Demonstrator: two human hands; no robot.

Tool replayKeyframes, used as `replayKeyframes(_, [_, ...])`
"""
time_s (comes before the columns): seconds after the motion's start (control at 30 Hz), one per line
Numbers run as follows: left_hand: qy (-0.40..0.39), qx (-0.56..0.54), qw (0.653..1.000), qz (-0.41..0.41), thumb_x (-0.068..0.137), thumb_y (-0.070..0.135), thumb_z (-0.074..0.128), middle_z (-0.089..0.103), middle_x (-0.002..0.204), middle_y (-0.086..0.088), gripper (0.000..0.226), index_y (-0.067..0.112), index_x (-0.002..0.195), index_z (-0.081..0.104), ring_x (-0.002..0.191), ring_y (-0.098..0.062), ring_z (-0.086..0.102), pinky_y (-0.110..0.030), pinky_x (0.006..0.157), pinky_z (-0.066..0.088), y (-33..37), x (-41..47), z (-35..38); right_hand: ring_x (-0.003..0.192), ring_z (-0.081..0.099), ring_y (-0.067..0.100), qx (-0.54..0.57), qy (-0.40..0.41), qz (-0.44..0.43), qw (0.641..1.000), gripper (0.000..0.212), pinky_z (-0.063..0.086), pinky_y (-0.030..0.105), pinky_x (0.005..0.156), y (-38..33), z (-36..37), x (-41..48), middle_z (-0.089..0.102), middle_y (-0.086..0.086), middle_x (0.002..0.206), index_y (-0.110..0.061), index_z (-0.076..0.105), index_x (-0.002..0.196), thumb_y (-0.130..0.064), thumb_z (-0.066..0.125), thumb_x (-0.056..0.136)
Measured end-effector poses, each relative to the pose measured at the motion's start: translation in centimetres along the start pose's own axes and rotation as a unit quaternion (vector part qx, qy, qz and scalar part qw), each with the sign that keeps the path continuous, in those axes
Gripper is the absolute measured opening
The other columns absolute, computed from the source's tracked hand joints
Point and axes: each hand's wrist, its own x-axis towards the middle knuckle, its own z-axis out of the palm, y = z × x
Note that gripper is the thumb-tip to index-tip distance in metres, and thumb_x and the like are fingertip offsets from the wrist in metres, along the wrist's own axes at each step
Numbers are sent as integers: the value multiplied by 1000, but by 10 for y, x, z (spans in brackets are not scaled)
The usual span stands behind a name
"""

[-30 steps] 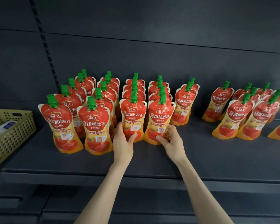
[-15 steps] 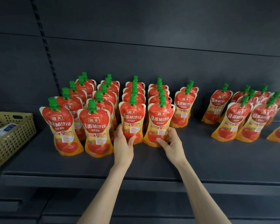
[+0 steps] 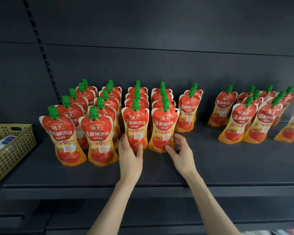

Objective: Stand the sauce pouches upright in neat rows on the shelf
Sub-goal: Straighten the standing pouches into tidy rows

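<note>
Red and orange sauce pouches with green caps stand upright on the dark shelf point(image 3: 210, 167) in several rows running front to back. My left hand point(image 3: 129, 155) grips the base of the third row's front pouch point(image 3: 135, 122), thumb on its face and fingers on its left side. The right hand point(image 3: 181, 151) cups the base of the fourth row's front pouch point(image 3: 165, 126), thumb on its lower front and fingers curled by its right edge. A short fifth row point(image 3: 187, 112) stands just to the right. Further right is a looser group of pouches point(image 3: 244, 121), some leaning.
A yellow-green perforated basket point(image 3: 8, 150) with white and blue packets sits at the shelf's left end. The dark back panel rises behind the rows, with a slotted upright point(image 3: 46, 61) at the left. The shelf's front lip point(image 3: 159, 189) runs below my wrists.
Both hands stay at the bases of the same two front pouches. The right hand's fingers have loosened slightly along the pouch's right edge. The view has drifted a little.
</note>
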Motion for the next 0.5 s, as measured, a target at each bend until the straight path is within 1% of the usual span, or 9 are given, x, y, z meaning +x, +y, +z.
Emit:
replayKeyframes(0.07, [23,-19,999,23,88,20,60,42,136,-13,54,7,135,38,125,-26,45,-32,98,42,3,-10,0,112,48,6,-7,37,6,999,45,39,18,90,2,-10,-6,50,-11,121,-16,46,130,-18,62,89])
replayKeyframes(0.13, [39,-49,997,38,87,17,61,46,129,-11,43,9,127,46,117,-25,51,-33,95,47,8,-20,4,107,53,8,-3,65,7,998,35,41,21,88,4,-25,-9,56,-9,117,-16,52,123,-17,61,89])
replayKeyframes(0.2, [32,-79,995,60,87,16,61,52,120,-6,33,10,118,52,112,-21,54,-34,92,50,19,-27,13,99,58,8,7,94,3,996,25,44,20,84,4,-43,-5,61,-8,107,-16,57,115,-17,60,90])
replayKeyframes(0.3, [-11,-136,987,90,88,15,59,58,107,4,21,16,109,55,101,-12,58,-25,84,52,48,-35,37,91,59,-3,21,125,-6,992,16,45,12,78,5,-69,10,62,-16,94,-15,60,108,-17,58,91])
replayKeyframes(0.37, [-36,-165,982,91,89,15,58,58,104,7,19,19,107,55,99,-8,58,-21,84,50,71,-36,57,90,57,-5,22,129,-12,991,15,43,9,74,7,-85,26,61,-16,94,-16,61,107,-19,56,92])
replayKeyframes(0.43, [-45,-183,979,81,90,16,57,57,106,8,20,21,109,54,103,-6,56,-21,87,47,91,-32,82,90,57,-4,24,125,-17,992,15,43,6,71,10,-99,45,61,-13,96,-17,60,107,-20,54,93])
replayKeyframes(0.5, [-39,-198,977,63,91,17,56,55,111,10,24,19,115,53,108,-6,53,-23,92,46,107,-22,109,91,57,-2,29,114,-20,993,16,44,6,70,16,-109,65,61,-12,97,-17,58,109,-20,52,95])
